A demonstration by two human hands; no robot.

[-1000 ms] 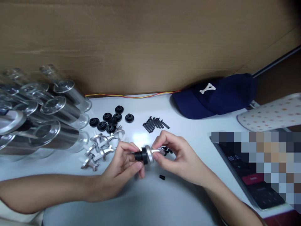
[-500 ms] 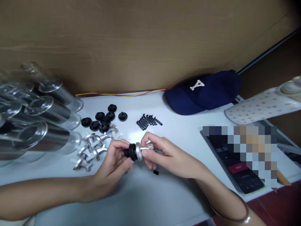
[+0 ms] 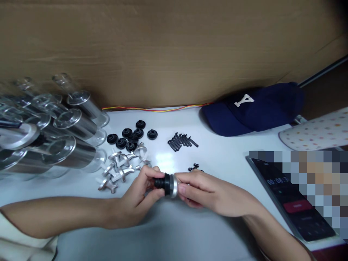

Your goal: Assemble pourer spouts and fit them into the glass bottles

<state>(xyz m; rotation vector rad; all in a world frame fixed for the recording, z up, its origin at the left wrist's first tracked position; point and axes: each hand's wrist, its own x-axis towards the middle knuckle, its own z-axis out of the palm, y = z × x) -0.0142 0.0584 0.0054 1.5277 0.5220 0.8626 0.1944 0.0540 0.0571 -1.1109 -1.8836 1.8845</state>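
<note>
Pinched between the thumb and fingers of my left hand [image 3: 137, 197] is a black ribbed stopper [image 3: 160, 183]. Fingers of my right hand [image 3: 210, 190] close round a silver metal pourer spout [image 3: 173, 186], whose tip they hide. The stopper's wide end meets the spout's round collar, both parts lying sideways above the table. Several more black stoppers [image 3: 127, 133] rest behind my left hand. Nearer to it is a pile of silver pourer spouts [image 3: 123, 170] with whitish tubes. Short black pieces [image 3: 195, 166] lie just beyond my right hand.
Glass bottles with metal sleeves [image 3: 81, 127] crowd the left side. Thin black sticks [image 3: 182, 140] lie mid-table. At the right are a navy cap [image 3: 250, 112], a dotted cylinder [image 3: 315, 132] and a phone [image 3: 296, 206]. Cardboard [image 3: 163, 54] walls the back.
The stopper and the spout's collar now sit closer together. My right fingers have closed further over the spout's tip. The view has shifted, so the table things appear farther right.
</note>
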